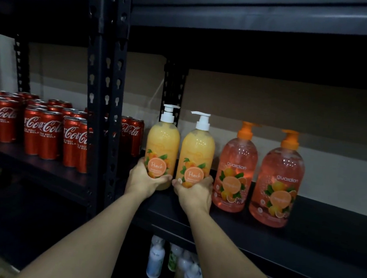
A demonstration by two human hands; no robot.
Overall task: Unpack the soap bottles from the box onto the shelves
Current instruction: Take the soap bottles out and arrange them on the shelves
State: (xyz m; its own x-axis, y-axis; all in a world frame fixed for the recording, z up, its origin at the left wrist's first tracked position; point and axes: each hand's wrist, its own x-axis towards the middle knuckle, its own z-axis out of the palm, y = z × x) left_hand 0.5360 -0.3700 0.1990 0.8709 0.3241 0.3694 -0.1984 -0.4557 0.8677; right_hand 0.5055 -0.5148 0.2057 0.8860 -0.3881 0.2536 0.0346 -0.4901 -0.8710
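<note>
Two yellow peach soap bottles with white pumps stand side by side at the left end of a black shelf [317, 217]. My left hand [145, 180] grips the base of the left peach bottle [162, 145]. The base of the right peach bottle [197, 153] is held by my right hand [193, 193]. To their right stand two orange-pink soap bottles with orange pumps, one [237, 165] close by and the other [278, 181] further right. The box is not in view.
Several red cola cans [47, 130] fill the neighbouring shelf on the left, past a black perforated upright [104, 102]. Several pale bottles [175, 263] stand on the lower shelf. Bare shelf stretches to the right of the orange bottles. Another shelf hangs overhead.
</note>
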